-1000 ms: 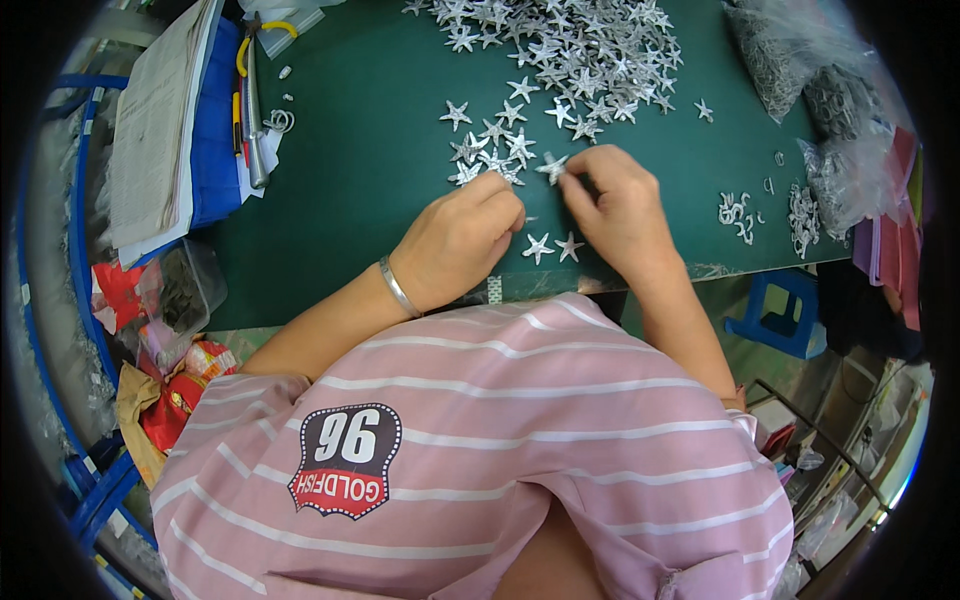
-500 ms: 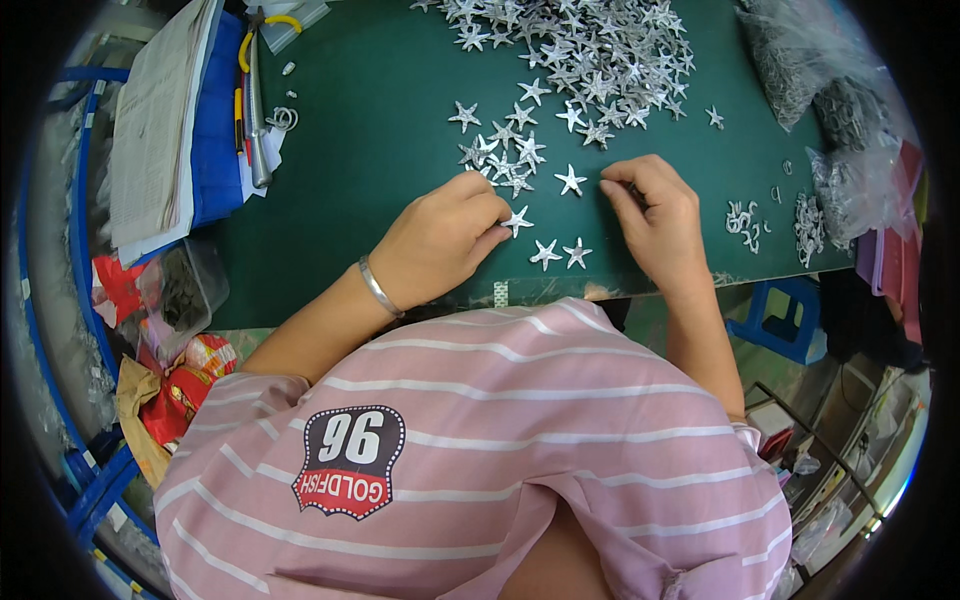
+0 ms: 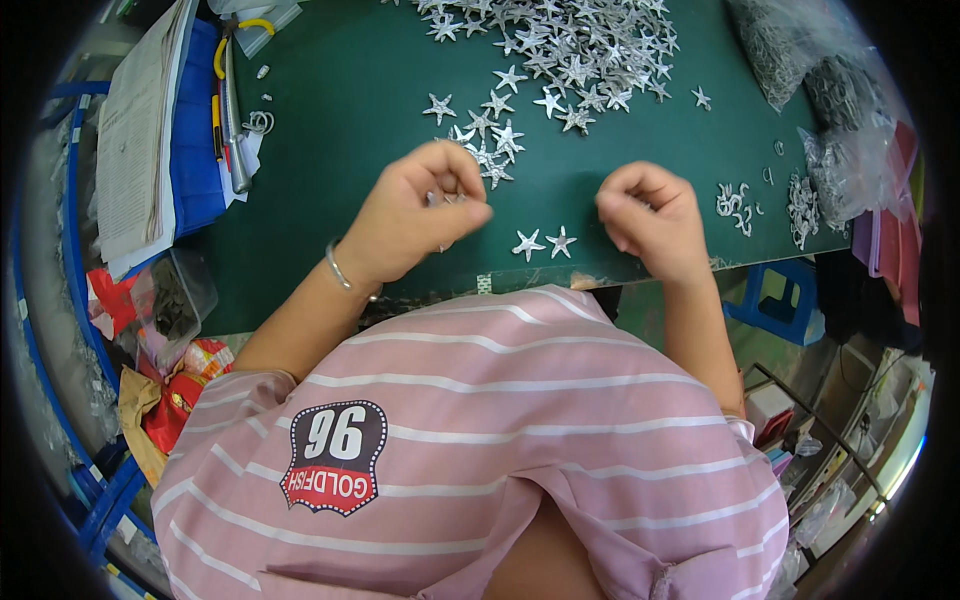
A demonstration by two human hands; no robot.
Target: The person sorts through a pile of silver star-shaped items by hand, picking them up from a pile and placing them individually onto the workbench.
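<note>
My left hand (image 3: pixel 415 212) hovers over the green table (image 3: pixel 350 120) with its fingers curled. A small silver star piece shows between thumb and fingertips. A silver bangle sits on that wrist. My right hand (image 3: pixel 650 215) is a closed fist near the table's front edge; nothing shows inside it. Two silver stars (image 3: pixel 544 242) lie flat on the table between the hands. A loose cluster of stars (image 3: pixel 490 135) lies just beyond my left hand. A big heap of the same stars (image 3: pixel 560 40) covers the far middle of the table.
A stack of papers on a blue folder (image 3: pixel 150 130) and yellow-handled pliers (image 3: pixel 228 100) lie at the left. Clear bags of metal parts (image 3: pixel 810 70) and small curled metal pieces (image 3: pixel 735 197) sit at the right. A blue stool (image 3: pixel 775 300) stands below the table edge.
The hands were close together over the stars at the front edge. They have moved apart, the left one to the left and the right one to the right, with two stars between them.
</note>
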